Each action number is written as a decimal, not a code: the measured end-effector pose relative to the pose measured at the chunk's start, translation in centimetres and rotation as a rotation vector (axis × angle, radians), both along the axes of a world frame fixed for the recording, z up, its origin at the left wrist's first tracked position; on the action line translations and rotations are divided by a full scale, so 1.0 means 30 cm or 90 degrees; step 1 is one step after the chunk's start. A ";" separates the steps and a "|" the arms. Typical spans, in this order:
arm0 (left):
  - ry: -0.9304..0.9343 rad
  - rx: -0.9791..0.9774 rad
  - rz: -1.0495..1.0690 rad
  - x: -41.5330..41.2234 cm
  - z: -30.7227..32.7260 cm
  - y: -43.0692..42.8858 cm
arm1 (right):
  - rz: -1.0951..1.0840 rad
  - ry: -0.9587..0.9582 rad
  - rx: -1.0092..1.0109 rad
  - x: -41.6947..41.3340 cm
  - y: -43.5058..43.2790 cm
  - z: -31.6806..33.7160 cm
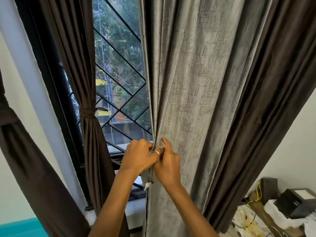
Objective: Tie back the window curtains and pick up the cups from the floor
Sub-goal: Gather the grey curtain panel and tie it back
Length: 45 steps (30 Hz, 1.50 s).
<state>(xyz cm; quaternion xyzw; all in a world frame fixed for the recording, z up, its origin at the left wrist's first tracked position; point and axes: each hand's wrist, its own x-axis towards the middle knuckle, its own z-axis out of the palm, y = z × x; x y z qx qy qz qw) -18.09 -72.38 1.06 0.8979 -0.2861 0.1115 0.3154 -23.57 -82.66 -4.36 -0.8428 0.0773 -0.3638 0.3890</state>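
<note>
Ahead of you, from ten to twelve o'clock, a window [109, 53] with a dark frame [54, 93] lets in soft daylight. Its black grille [118, 109] runs in diagonal bars that cross into diamonds. Beyond it you see green trees [119, 36] and a yellow patch [100, 82], too blurred to name. A pale sill [135, 209] lies at six o'clock. Off-white left wall [15, 151] fills your nine o'clock, and the right wall [290, 147] your four. At eight o'clock a teal surface [18, 228] cuts the corner. At five o'clock a black box [295, 205] sits on white cloth [273, 211], with yellow wires [249, 224] tangled just beside it.
</note>
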 end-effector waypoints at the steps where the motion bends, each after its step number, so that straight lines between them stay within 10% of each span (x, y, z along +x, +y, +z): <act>1: -0.004 -0.007 0.016 -0.006 0.001 -0.005 | 0.001 0.002 0.012 -0.001 0.001 0.000; 17: -0.063 -0.023 0.041 -0.014 -0.039 0.000 | 0.114 -0.005 0.122 -0.035 -0.098 0.013; 22: -0.070 -0.062 0.012 0.010 -0.057 0.045 | -0.157 -0.074 0.210 -0.025 -0.306 0.025; 33: -0.056 -0.078 -0.034 0.007 -0.059 0.075 | -0.052 0.205 0.224 0.068 -0.591 0.034; 45: -0.073 -0.071 0.043 0.054 -0.069 0.078 | -0.194 0.029 0.141 -0.069 -0.536 0.013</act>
